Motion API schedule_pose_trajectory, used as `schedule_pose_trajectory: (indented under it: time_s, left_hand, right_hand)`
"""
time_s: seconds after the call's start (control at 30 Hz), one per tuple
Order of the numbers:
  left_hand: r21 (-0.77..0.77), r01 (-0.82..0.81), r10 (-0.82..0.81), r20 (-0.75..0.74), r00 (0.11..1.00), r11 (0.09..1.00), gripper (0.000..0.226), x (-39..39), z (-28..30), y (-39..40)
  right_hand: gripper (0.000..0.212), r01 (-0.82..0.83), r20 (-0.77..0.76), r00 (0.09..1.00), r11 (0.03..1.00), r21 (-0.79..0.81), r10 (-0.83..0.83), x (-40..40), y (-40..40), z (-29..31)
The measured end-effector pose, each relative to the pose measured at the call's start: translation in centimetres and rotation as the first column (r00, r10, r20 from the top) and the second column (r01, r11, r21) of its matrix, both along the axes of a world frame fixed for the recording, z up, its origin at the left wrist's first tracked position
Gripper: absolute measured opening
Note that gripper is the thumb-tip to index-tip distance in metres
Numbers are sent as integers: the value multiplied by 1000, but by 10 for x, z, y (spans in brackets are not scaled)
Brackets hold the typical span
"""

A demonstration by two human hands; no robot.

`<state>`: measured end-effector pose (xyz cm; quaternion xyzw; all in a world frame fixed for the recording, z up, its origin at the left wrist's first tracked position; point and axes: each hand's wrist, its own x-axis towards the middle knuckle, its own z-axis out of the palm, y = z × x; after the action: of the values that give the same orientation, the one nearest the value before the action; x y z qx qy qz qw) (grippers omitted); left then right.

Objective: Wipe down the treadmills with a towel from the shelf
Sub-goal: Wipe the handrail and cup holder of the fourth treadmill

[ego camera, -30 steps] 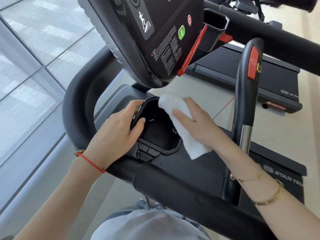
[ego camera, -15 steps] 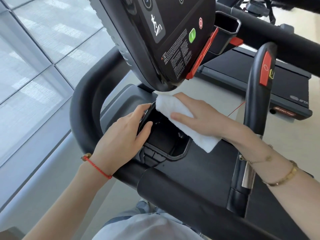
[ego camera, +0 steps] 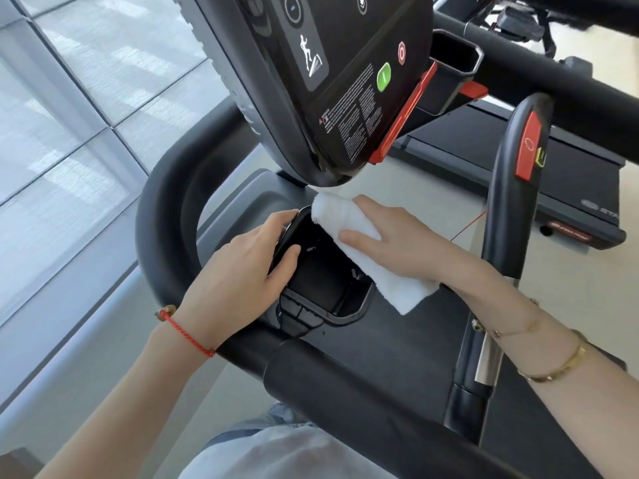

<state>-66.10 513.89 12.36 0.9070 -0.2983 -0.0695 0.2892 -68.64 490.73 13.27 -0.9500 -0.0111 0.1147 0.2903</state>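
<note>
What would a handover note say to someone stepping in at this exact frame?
Left hand: grips the left rim of the cup holder, thumb over the edge.
Right hand: flat fingers press the white towel on the holder's right rim, below the console.
Done: towel fetched, wiping under way here.
Left: inside of the holder, handlebars, other treadmills; how much is already wiped cannot be told.

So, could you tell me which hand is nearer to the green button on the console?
Right. The right hand, pressing the white towel, lies almost directly below the green button; the left hand, gripping the cup holder's left rim, sits farther down-left.
</note>
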Motion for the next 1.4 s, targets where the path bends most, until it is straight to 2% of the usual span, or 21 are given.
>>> schedule_pose_trajectory:
  time_s: [0.07, 0.13, 0.2, 0.33, 0.43, 0.57, 0.7, 0.8, 0.9, 1.03, 1.13, 1.3, 1.4]
  left_hand:
    - [-5, 3, -3, 8, 1000, 1000, 47, 1, -1, 0]
    - [-14, 2, -2, 12, 1000, 1000, 45, 2, -2, 0]
    - [-28, -8, 8, -3, 1000, 1000, 44, 3, -2, 0]
    - [-20, -3, 3, -6, 1000, 1000, 47, 5, -3, 0]
    - [-17, 13, -13, 7, 1000, 1000, 47, 5, -3, 1]
    - [-12, 23, -23, 14, 1000, 1000, 47, 6, -5, 1]
    - [-29, 20, -19, 37, 999, 999, 43, 5, -5, 2]
    - [-19, 7, -6, 41, 999, 1000, 42, 3, -6, 1]
    - [17, -25, 24, 63, 998, 1000, 49, 1, -5, 0]
    - [29, -30, 28, 73, 997, 999, 43, 1, -6, 0]
    - [13, -38, 37, 74, 997, 999, 38, 1, -6, 0]
    - [-3, -2, 2, 51, 999, 1000, 45, 4, -6, 1]
    - [2, 16, -16, 69, 997, 1000, 47, 5, -7, 2]
  right_hand:
    - [24, -26, 9, 1000, 1000, 1, 26, 7, 2, 2]
    - [25, 26, 67, 997, 999, 31, -28, -1, 3, -2]
    - [30, 124, 97, 986, 984, 130, -137, -18, 5, -10]
    - [41, 284, 68, 939, 871, 400, -337, -53, 18, -25]
    - [47, 327, 38, 919, 815, 479, -392, -61, 26, -29]
    - [28, 284, -4, 954, 899, 333, -300, -35, 12, -16]
    - [30, 158, 28, 986, 975, 153, -165, -25, 5, -7]
    - [37, 100, 122, 987, 994, 37, -104, -35, 8, -11]
    - [44, -15, 187, 982, 995, -102, 34, -23, 7, -3]
    - [43, -175, 180, 960, 961, -214, 215, 10, 15, 7]
    - [41, -140, 185, 967, 973, -181, 174, 11, 15, 3]
    - [28, 128, 198, 970, 989, 68, -139, -28, 1, -18]
    - [31, 200, 218, 945, 958, 204, -243, -49, 5, -27]
